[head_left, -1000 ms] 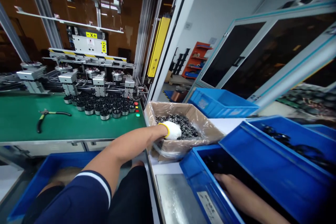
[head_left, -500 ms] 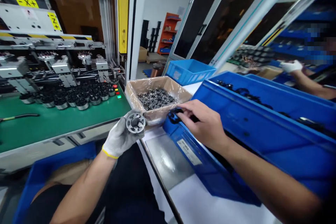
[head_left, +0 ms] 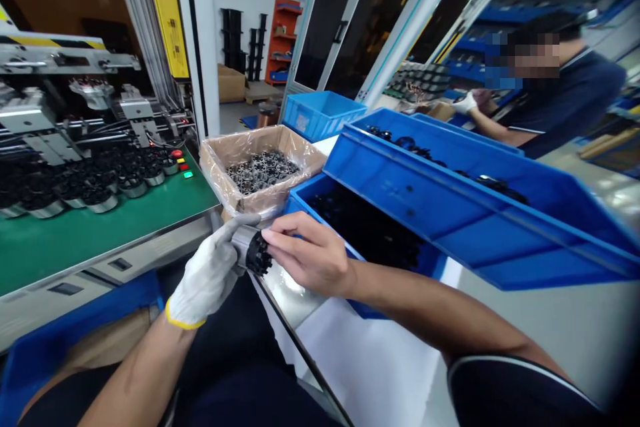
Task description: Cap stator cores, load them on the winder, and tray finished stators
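Green benchtop (head_left: 150, 220) spreads leftward; gloved left hand (head_left: 203, 283) curls round a silvery cylinder (head_left: 243, 240), bare right hand (head_left: 315, 257) pinching its jagged black end (head_left: 259, 255).

The green worktop (head_left: 155, 215) carries clustered metal parts (head_left: 100, 195) with black tops, the white table (head_left: 373, 357) a carton (head_left: 274, 196).

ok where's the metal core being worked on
In the head view, left of centre, the metal core is in the grip of the gloved left hand, its black end piece facing the bare right hand.
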Available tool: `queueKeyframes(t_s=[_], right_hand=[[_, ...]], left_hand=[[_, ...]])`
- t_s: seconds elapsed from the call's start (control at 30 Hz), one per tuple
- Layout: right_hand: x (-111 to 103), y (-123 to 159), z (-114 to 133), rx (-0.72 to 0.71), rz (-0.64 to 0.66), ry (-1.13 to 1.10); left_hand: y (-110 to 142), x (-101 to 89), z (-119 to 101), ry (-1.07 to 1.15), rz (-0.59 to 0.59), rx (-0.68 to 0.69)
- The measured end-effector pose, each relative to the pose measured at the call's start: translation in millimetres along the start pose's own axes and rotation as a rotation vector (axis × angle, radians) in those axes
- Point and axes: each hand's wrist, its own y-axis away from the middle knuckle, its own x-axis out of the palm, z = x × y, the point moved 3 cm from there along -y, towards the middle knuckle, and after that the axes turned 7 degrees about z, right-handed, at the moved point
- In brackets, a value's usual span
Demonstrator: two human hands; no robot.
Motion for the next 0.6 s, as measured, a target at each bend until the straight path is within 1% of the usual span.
queueKeyframes(t_s=[0.13, 0.2, 0.3, 0.37, 0.5, 0.57, 0.6], right_hand=[[3, 1, 1, 0.014, -0.005, 0.019], [3, 1, 3, -0.009, -0.01, 0.035], [3, 0, 8, -0.071, -0.031, 0.078], [4, -1, 9, -0.09, -0.037, 0.096], [8, -1, 3, -0.067, -0.056, 0.126], [10, 2, 5, -0.074, -0.078, 0.15], [11, 3, 7, -0.09, -0.077, 0.18]], left_hand=[[5, 4.6, -2, -0.266, -0.082, 0.023], [7, 7.0, -5, -0.396, -0.116, 0.061], [8, 12.0, -8, -0.508, -0.122, 0.091], [11, 12.1, -12, -0.59, -0.142, 0.07], [19, 4.7, -19, -0.846, -0.263, 0.0], [10, 6.9, -13, -0.971, -0.3, -0.045], [0, 12.9, -5, -1.01, -0.285, -0.055]])
